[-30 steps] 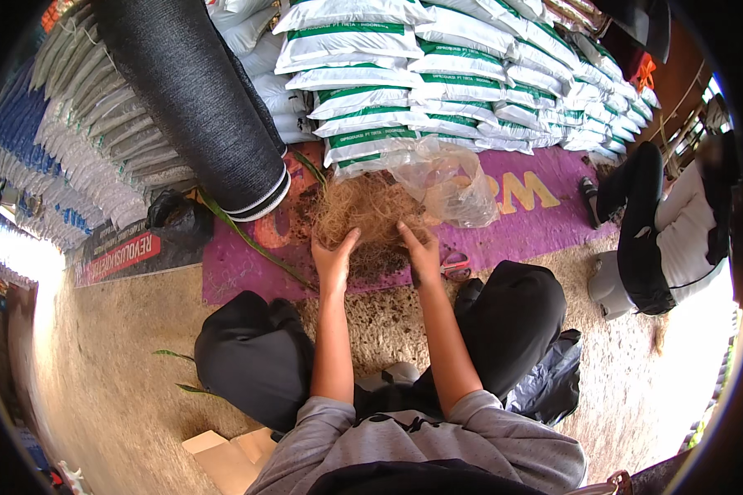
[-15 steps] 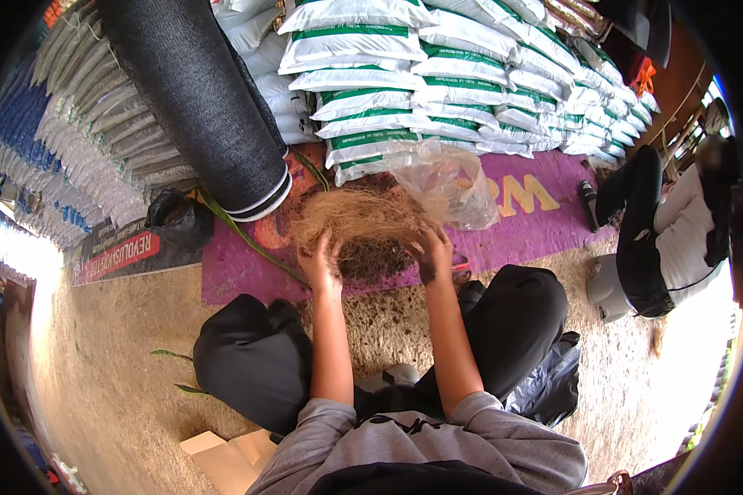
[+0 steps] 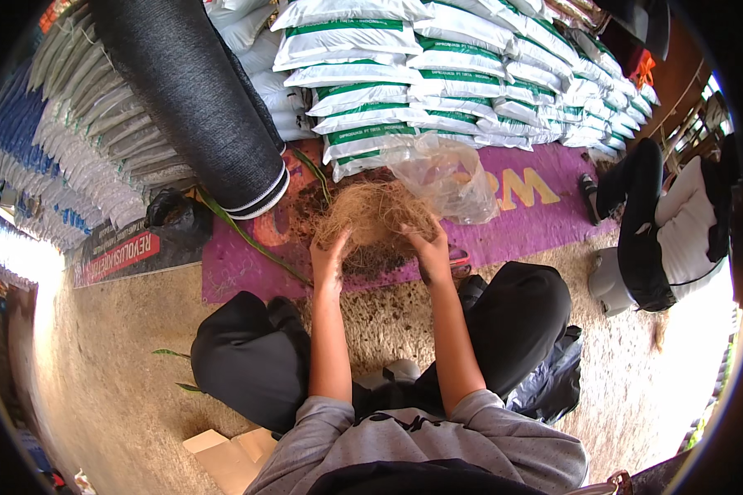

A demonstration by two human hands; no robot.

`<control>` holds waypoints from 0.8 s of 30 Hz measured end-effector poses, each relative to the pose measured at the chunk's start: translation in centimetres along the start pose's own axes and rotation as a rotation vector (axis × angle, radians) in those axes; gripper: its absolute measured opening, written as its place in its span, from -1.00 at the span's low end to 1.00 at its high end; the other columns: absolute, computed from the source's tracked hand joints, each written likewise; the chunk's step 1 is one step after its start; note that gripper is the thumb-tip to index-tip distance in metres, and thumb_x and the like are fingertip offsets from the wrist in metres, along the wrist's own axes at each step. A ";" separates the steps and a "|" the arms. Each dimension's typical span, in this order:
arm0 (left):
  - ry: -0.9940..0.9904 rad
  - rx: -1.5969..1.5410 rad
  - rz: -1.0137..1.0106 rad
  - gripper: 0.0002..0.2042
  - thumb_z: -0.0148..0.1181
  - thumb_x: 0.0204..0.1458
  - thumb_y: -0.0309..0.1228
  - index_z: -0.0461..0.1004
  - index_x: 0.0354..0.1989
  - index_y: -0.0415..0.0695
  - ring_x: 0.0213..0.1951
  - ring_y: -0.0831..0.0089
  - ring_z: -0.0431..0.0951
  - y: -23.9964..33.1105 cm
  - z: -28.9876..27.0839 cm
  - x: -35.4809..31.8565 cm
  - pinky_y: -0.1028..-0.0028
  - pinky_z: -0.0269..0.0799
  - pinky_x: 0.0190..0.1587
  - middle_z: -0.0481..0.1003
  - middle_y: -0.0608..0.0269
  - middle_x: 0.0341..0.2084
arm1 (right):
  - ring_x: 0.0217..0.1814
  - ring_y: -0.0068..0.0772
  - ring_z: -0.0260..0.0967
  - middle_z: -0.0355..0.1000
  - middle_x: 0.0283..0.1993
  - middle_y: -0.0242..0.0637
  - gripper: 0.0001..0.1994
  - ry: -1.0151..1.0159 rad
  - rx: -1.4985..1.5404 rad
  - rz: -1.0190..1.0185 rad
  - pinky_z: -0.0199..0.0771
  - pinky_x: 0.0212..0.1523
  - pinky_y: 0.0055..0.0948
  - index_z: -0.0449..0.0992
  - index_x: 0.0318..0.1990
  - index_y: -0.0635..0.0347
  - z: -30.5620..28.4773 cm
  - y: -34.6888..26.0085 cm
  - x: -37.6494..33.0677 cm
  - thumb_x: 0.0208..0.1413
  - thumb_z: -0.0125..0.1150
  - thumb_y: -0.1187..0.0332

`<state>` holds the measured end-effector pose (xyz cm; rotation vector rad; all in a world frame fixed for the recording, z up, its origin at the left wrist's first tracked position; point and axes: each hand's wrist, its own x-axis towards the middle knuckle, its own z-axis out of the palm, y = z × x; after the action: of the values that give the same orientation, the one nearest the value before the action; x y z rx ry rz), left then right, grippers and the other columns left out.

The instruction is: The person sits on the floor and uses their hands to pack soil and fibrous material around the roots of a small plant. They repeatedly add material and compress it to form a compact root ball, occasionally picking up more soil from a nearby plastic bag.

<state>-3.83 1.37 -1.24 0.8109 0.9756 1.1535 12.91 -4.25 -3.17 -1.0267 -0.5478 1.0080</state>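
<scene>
A loose, tangled clump of brown coconut fibre (image 3: 377,211) is held low over the purple banner (image 3: 520,239) in front of me. My left hand (image 3: 331,256) grips its left side, and my right hand (image 3: 428,247) grips the right side. Both sets of fingers sink partly into the strands, so their tips are hidden. Dark soil lies beneath and around the fibre, and dirt marks my hands. Against the far right of the clump rests a crumpled clear plastic bag (image 3: 458,188). A small red thing (image 3: 461,259) lies just right of my right wrist.
White and green sacks (image 3: 355,99) are stacked at the back. A black roll of netting (image 3: 194,107) leans on the left, beside a small black bag of soil (image 3: 176,216). Long green leaves (image 3: 248,239) lie across the banner. Another person (image 3: 677,223) sits at right.
The fibre clump is more bunched together and narrower, and my left hand has moved inward, closer to my right. The far edge of the clump has fluffed upward.
</scene>
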 end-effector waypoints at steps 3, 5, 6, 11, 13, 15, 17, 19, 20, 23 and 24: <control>0.145 -0.030 -0.074 -0.46 0.27 -0.10 -0.37 0.21 0.07 -0.22 -0.08 0.38 0.44 -0.3 0.1 0.3 0.32 0.47 -0.10 0.36 0.12 -0.07 | -0.11 -0.38 0.38 0.35 -0.01 -0.20 -0.43 0.044 -0.019 0.044 0.41 -0.13 -0.39 0.15 0.14 0.25 -2.3 1.5 1.4 -0.07 0.22 0.52; 0.138 -0.175 -0.021 -0.49 0.23 -0.07 -0.35 0.22 0.06 -0.21 -0.08 0.40 0.44 -0.6 -0.3 0.7 0.36 0.47 -0.10 0.35 0.14 -0.05 | -0.09 -0.34 0.38 0.33 0.01 -0.18 -0.45 0.115 0.012 0.071 0.42 -0.13 -0.30 0.14 0.14 0.23 -3.3 2.2 1.7 -0.04 0.18 0.52; 0.151 -0.245 0.016 -0.50 0.22 -0.06 -0.34 0.23 0.06 -0.21 -0.08 0.41 0.44 -0.8 -1.2 1.1 0.38 0.47 -0.10 0.35 0.14 -0.05 | -0.07 -0.33 0.37 0.33 0.01 -0.18 -0.45 0.150 0.066 0.105 0.41 -0.13 -0.28 0.12 0.15 0.21 -2.0 1.3 1.2 -0.03 0.17 0.50; 0.032 -0.524 -0.092 -0.55 0.12 0.03 -0.28 0.21 0.07 -0.16 -0.04 0.33 0.41 -0.9 -1.8 1.3 0.31 0.43 -0.03 0.32 0.18 -0.02 | 0.06 -0.23 0.27 0.28 0.06 -0.20 -0.42 -0.022 0.472 0.137 0.33 -0.06 -0.13 0.07 0.18 0.11 -0.9 0.1 0.1 -0.02 0.14 0.41; -0.054 -0.612 -0.177 -0.52 0.12 0.02 -0.29 0.18 0.10 -0.14 -0.03 0.30 0.40 -0.7 -1.4 1.0 0.27 0.39 0.01 0.30 0.16 0.00 | 0.03 -0.24 0.30 0.30 0.04 -0.20 -0.44 -0.033 0.487 0.203 0.36 -0.08 -0.15 0.11 0.16 0.13 -1.0 0.7 0.1 -0.03 0.14 0.44; -0.064 -0.526 -0.217 -0.48 0.13 0.01 -0.29 0.13 0.14 -0.13 0.02 0.26 0.36 -0.8 -0.7 0.6 0.25 0.38 0.03 0.25 0.13 0.05 | -0.01 -0.26 0.33 0.32 0.01 -0.20 -0.47 -0.009 0.355 0.166 0.39 -0.11 -0.18 0.15 0.13 0.16 -1.0 1.2 0.3 -0.04 0.14 0.48; -0.068 -0.309 -0.209 -0.42 0.13 0.01 -0.24 0.07 0.19 -0.10 0.09 0.24 0.28 -0.7 -0.5 0.4 0.21 0.34 0.05 0.21 0.12 0.09 | -0.06 -0.27 0.36 0.34 -0.03 -0.20 -0.51 0.050 0.075 0.024 0.44 -0.14 -0.21 0.20 0.10 0.18 -1.0 1.5 0.9 -0.04 0.14 0.54; -0.055 0.037 -0.143 -0.36 0.11 0.00 -0.14 0.02 0.23 -0.06 0.19 0.23 0.15 -0.1 -0.9 0.7 0.15 0.28 0.07 0.19 0.12 0.12 | -0.11 -0.27 0.38 0.36 -0.06 -0.21 -0.56 0.156 0.154 0.053 0.48 -0.17 -0.23 0.26 0.05 0.21 -0.9 0.8 0.6 -0.05 0.12 0.59; -0.039 0.249 -0.143 -0.26 0.12 -0.02 -0.09 -0.10 0.28 -0.01 0.24 0.22 0.04 0.3 -1.4 0.7 0.09 0.23 0.06 0.10 0.11 0.18 | -0.13 -0.27 0.40 0.37 -0.08 -0.21 -0.58 0.210 0.193 0.068 0.50 -0.18 -0.23 0.28 0.02 0.22 -0.9 0.4 0.5 -0.05 0.11 0.61; -0.173 0.284 -0.107 -0.26 0.13 -0.03 -0.07 -0.09 0.28 0.01 0.24 0.22 0.04 1.7 -2.2 0.9 0.08 0.16 0.09 0.08 0.12 0.20 | -0.15 -0.25 0.40 0.38 -0.11 -0.21 -0.62 0.232 0.272 -0.065 0.52 -0.19 -0.21 0.32 -0.01 0.24 -2.0 -0.2 1.0 -0.04 0.09 0.63; -0.168 0.174 -0.127 -0.16 0.21 -0.11 -0.05 -0.13 0.29 -0.02 0.25 0.21 0.04 1.8 -2.6 0.9 0.09 0.05 0.16 0.04 0.06 0.22 | -0.26 -0.38 0.43 0.44 -0.24 -0.26 -0.69 0.305 0.315 -0.039 0.46 -0.29 -0.46 0.37 -0.14 0.29 -1.8 -0.8 0.8 -0.09 0.19 0.63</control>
<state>-6.76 2.78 -0.75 0.9552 0.9816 0.8853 15.01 -4.47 -3.35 -0.8618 -0.1510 0.8504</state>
